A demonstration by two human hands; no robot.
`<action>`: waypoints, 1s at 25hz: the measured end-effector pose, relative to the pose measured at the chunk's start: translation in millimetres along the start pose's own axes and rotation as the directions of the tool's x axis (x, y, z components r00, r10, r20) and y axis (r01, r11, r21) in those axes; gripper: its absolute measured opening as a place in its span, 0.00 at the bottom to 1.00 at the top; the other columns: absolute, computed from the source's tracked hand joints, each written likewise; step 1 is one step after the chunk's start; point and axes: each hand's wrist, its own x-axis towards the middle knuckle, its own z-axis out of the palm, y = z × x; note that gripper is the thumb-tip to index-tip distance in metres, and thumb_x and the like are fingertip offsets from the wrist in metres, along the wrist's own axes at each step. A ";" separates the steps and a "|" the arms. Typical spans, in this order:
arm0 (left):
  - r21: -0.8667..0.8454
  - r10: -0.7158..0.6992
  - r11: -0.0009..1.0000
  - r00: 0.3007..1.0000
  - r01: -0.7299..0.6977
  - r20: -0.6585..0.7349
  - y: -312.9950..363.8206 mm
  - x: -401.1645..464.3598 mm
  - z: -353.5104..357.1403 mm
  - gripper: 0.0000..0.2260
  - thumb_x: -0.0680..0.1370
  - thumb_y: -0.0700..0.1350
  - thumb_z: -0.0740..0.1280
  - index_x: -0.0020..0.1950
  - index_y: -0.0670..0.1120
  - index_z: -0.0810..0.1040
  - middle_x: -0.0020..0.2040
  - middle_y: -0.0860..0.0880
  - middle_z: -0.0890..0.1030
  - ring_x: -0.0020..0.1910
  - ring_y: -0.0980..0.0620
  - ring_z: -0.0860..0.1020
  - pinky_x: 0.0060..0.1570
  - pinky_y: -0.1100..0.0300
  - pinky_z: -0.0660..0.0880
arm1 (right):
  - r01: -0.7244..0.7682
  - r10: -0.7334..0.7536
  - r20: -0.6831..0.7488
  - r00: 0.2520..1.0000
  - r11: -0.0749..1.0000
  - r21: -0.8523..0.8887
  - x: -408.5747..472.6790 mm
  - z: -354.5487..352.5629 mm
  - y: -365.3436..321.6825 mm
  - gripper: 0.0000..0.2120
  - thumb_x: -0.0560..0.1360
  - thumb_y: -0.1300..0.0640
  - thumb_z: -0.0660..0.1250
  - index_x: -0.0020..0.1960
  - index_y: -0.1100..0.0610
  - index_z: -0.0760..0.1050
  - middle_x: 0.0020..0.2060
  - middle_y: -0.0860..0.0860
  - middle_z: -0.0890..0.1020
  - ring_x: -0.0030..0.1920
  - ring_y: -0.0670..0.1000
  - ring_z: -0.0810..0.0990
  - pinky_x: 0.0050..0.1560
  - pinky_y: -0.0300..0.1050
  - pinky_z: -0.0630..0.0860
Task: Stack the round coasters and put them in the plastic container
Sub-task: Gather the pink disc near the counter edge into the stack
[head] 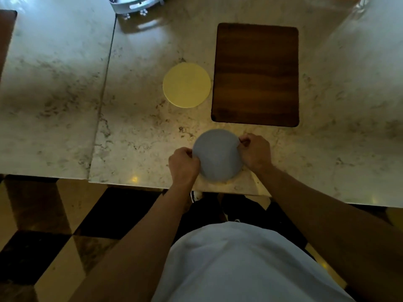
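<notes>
Both hands share one grip: the left hand pinches the near-left rim of the grey coaster with fingers curled closed on its edge, and the right hand does the same on the far-right rim. Held at opposite sides, the disc stays level and centred, likely so it can be squared over whatever lies beneath; a pale sliver under its near edge suggests another coaster there, though I cannot tell for sure. It sits close to the desk's front edge, right before the person's body.

Beyond the grip and slightly left, the yellow coaster lies flat and alone, well apart from the hands, not yet stacked. Just right of it, a dark wooden board lies beyond the right hand. Far off to the upper right, a clear shape may be the plastic container; it is too blurred to say.

The desk is mottled pale marble with a seam running left of the grip, dimly lit. Below it shows a chequered dark and tan floor
</notes>
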 end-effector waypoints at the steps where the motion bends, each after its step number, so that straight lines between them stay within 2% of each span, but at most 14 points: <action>1: 0.034 0.021 0.999 1.000 -0.021 -0.009 1.1 -1.8 2.1 0.05 0.72 0.40 0.67 0.40 0.42 0.83 0.35 0.45 0.81 0.33 0.50 0.75 0.37 0.59 0.70 | 0.002 -0.002 0.001 1.000 1.000 -0.004 -1.1 -0.6 -0.2 0.08 0.75 0.57 0.67 0.51 0.56 0.82 0.47 0.53 0.85 0.43 0.49 0.79 0.45 0.40 0.71; 5: 0.128 0.069 0.990 0.997 -0.064 -0.039 -4.8 -3.9 5.2 0.07 0.73 0.40 0.66 0.41 0.39 0.82 0.41 0.40 0.81 0.38 0.42 0.78 0.39 0.51 0.75 | -0.004 0.004 0.026 1.000 1.000 -0.011 -0.9 -2.3 -1.9 0.08 0.75 0.57 0.67 0.52 0.55 0.82 0.48 0.53 0.85 0.46 0.52 0.81 0.47 0.41 0.73; 7: 0.131 0.091 0.988 0.995 -0.085 -0.043 -8.2 -4.4 4.7 0.09 0.72 0.39 0.66 0.33 0.38 0.78 0.34 0.37 0.80 0.33 0.40 0.79 0.36 0.47 0.76 | 0.009 -0.009 0.040 0.999 1.000 -0.018 -0.1 -5.6 -2.3 0.08 0.75 0.58 0.67 0.52 0.54 0.82 0.48 0.53 0.85 0.47 0.52 0.81 0.48 0.42 0.74; 9: 0.124 0.086 0.989 0.995 -0.080 -0.046 -10.9 -4.4 6.6 0.11 0.70 0.38 0.66 0.29 0.34 0.76 0.27 0.36 0.78 0.28 0.39 0.77 0.31 0.47 0.75 | 0.018 -0.018 0.036 0.999 1.000 -0.021 -1.4 -8.1 -4.1 0.08 0.74 0.58 0.67 0.50 0.54 0.83 0.47 0.52 0.85 0.46 0.52 0.82 0.47 0.42 0.74; 13: 0.119 0.060 0.991 0.997 -0.055 -0.042 -5.5 -7.0 7.6 0.08 0.68 0.37 0.67 0.31 0.34 0.78 0.29 0.37 0.79 0.28 0.42 0.77 0.30 0.49 0.75 | -0.047 0.047 -0.006 0.999 0.998 -0.040 -2.5 -9.3 -12.2 0.09 0.75 0.56 0.66 0.51 0.54 0.84 0.47 0.53 0.86 0.46 0.54 0.83 0.48 0.45 0.77; 16: 0.095 0.038 0.995 0.999 -0.034 -0.038 -4.5 -6.0 9.8 0.07 0.67 0.35 0.65 0.30 0.34 0.77 0.27 0.36 0.77 0.26 0.41 0.75 0.27 0.49 0.73 | -0.151 0.150 -0.018 0.989 0.987 -0.054 -1.6 -9.3 -11.6 0.09 0.75 0.54 0.66 0.46 0.55 0.84 0.42 0.55 0.85 0.42 0.56 0.83 0.41 0.44 0.77; 19: 0.035 0.006 0.999 0.999 -0.004 -0.045 -3.8 -7.6 11.3 0.09 0.66 0.32 0.64 0.25 0.36 0.71 0.22 0.43 0.68 0.21 0.48 0.66 0.26 0.56 0.63 | -0.185 0.186 0.012 0.982 0.981 -0.059 -2.0 -7.2 -10.9 0.09 0.75 0.54 0.66 0.44 0.58 0.83 0.40 0.56 0.84 0.40 0.56 0.82 0.39 0.43 0.74; 22: -0.028 -0.105 0.994 0.994 0.104 -0.030 -3.4 -3.1 12.3 0.07 0.66 0.34 0.64 0.29 0.32 0.76 0.25 0.41 0.71 0.25 0.47 0.70 0.28 0.57 0.65 | -0.209 0.209 0.033 0.977 0.978 -0.015 0.0 -6.4 -12.0 0.11 0.75 0.54 0.65 0.38 0.59 0.79 0.34 0.54 0.80 0.35 0.55 0.77 0.34 0.41 0.70; 25: -0.063 -0.189 0.981 0.981 0.186 -0.044 0.1 6.3 12.3 0.11 0.70 0.39 0.65 0.27 0.40 0.73 0.26 0.43 0.72 0.26 0.46 0.72 0.29 0.57 0.68 | -0.214 0.214 0.098 0.972 0.977 -0.008 1.9 -8.0 -10.3 0.14 0.75 0.52 0.64 0.32 0.56 0.73 0.28 0.50 0.74 0.31 0.52 0.74 0.27 0.38 0.62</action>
